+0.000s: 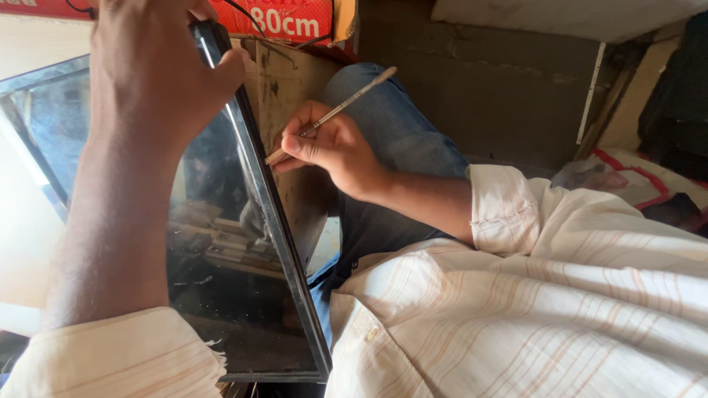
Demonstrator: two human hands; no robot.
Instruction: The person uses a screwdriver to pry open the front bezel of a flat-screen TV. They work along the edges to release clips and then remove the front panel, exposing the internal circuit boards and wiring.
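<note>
Holding: the left hand (158,70) is closed over the top corner of a flat dark screen panel (221,243), thumb on the thin black frame (284,243), and keeps it standing on its edge.
Tool: the right hand (332,147) is pinched shut on a thin metal tool (335,110), held like a pen; its tip sits at the right edge of the frame, about the middle of its height.
Panel place: it stands between the two arms, leaning against the knee in blue jeans (391,125), with a red carton (284,18) behind the top.
Risk, slipping tip: if the tool is pushed too hard, I think it can jump off the narrow frame and scratch the glossy face, or hit the left forearm.
Risk, prying: too much force at one point may crack the panel or bend the frame.
Risk, support: only one corner is gripped, so the panel may twist or slide down.
Not visible: the bottom edge and what it rests on.
</note>
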